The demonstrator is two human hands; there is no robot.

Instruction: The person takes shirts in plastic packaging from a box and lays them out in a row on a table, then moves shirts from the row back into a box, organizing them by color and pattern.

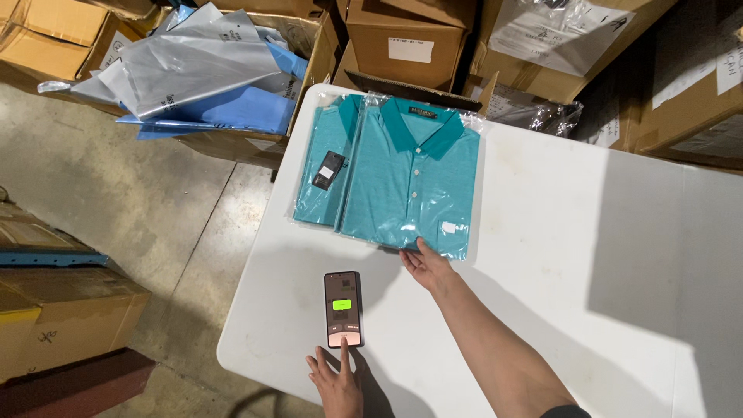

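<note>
White table (588, 255), bagged teal shirt (410, 182), white label (449, 227), phone (343, 308)

**Both hands out, both flat**

Left hand (338, 381) sits low and near, fingers spread, index finger stretched away from the body. Right hand (427, 265) is further out, arm extended diagonally from the lower right, palm down, fingers loose and open, forearm bare.

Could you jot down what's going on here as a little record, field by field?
Setting: white folding table among cardboard boxes
Left hand: fingertip at the bottom edge of a phone lying flat, screen lit
Right hand: touches the near edge of the top bagged teal polo shirt
Beneath it: second bagged teal shirt with a dark tag
</note>
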